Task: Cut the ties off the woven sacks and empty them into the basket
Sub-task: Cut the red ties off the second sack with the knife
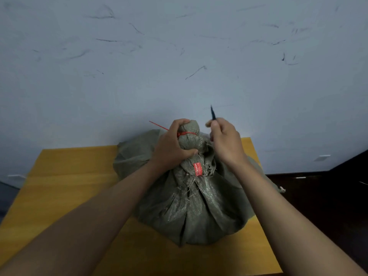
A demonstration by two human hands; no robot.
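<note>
— Scuffed grey wall (179, 46) is filling the background, and a yellow wooden table (69, 186) is sitting against it.

— Where is the sack?

— The green woven sack (191, 206) is standing toward the table's 3 o'clock side. The left hand (171, 146) is gripping its gathered neck, fingers curled round it at the red tie (185, 133).

— And the other?

— The right hand (225, 140) is hovering at the neck's 3 o'clock, pinching a dark thin tool (213, 113), tip pointing to 12.
</note>
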